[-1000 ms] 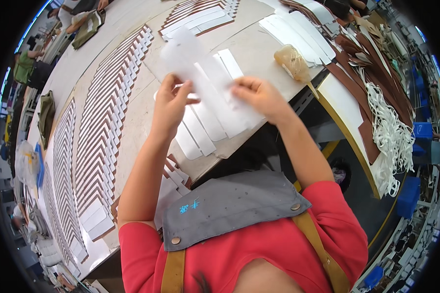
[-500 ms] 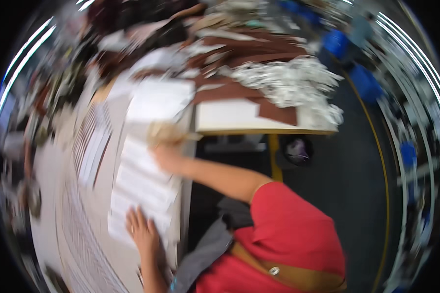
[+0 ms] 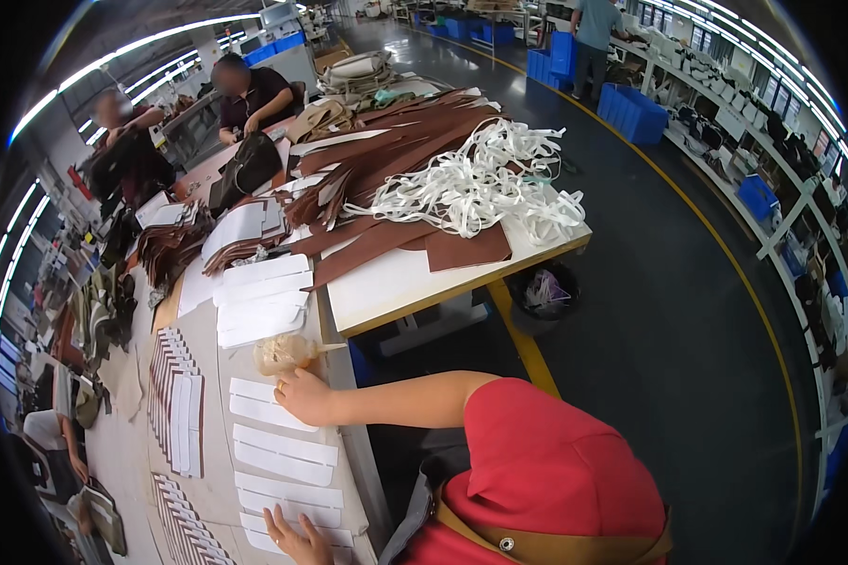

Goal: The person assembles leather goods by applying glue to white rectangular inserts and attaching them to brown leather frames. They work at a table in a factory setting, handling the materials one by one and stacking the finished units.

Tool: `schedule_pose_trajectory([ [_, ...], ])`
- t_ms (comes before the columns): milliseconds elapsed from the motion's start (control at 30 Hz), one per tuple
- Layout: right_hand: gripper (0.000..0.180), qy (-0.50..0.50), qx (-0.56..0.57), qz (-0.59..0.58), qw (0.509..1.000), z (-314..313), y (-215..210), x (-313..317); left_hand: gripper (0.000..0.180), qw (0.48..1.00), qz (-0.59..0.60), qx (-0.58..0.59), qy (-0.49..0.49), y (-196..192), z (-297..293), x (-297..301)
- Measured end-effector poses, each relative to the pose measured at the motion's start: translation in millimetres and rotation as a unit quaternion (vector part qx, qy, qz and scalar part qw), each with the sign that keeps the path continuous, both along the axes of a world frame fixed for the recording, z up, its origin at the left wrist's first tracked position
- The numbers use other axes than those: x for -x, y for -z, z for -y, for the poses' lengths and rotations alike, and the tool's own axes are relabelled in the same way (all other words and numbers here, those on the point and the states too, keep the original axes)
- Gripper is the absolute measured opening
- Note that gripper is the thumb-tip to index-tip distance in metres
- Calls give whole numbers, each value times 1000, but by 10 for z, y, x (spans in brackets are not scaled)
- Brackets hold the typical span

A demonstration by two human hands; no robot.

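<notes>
A long grey bench (image 3: 132, 452) stands in a big workroom with a dark floor and blue bins. Flat white paper strips (image 3: 283, 455) lie in rows near its right edge. The right hand (image 3: 303, 396) rests flat and loose on one strip. The left hand (image 3: 297, 540), fingers spread, presses another. A crumpled see-through bag (image 3: 283, 353) sits just beside the right hand.

The right hand (image 3: 303, 395) rests on a strip (image 3: 271, 405) on the table (image 3: 122, 452), just below a small bag (image 3: 283, 353). More strips (image 3: 283, 454) lie in a column between it and the left hand (image 3: 297, 539), which lies on the lowest ones. Left of the column are rows of pieces (image 3: 177, 400). Behind the bag lies a stack of sheets (image 3: 259, 299), and further behind, a pile of straps (image 3: 476, 184) on the second table (image 3: 415, 282)
</notes>
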State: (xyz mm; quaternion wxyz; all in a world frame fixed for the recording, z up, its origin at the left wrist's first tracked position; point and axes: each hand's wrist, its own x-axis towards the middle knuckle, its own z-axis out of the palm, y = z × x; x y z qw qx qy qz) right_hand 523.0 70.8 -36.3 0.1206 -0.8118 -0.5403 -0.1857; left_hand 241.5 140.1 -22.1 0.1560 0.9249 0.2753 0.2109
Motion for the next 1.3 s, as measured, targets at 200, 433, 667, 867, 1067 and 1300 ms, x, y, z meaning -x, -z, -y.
schedule_pose_trajectory([
  [200, 35, -115, -32, -107, 987, 76, -160, 156, 33, 992, -96, -68, -34, -231, 131, 343],
  [433, 33, -187, -35, -140, 972, 99, 14, 314, 23, 992, -84, -88, -16, -349, 266, 385],
  [667, 35, -343, -91, -194, 914, 104, -131, 827, 25, 984, -134, -114, -17, -347, 228, 408],
  [867, 27, -509, -59, -210, 833, 142, -50, 1357, 29, 982, -162, -85, -37, -482, 274, 409],
  [1067, 26, -503, -59, -252, 825, 197, -72, 1297, 26, 994, -92, -57, -31, -296, 133, 479],
  [1300, 29, -463, 18, -188, 866, 300, -347, 1363, 24, 994, -85, -45, -43, -408, 168, 595],
])
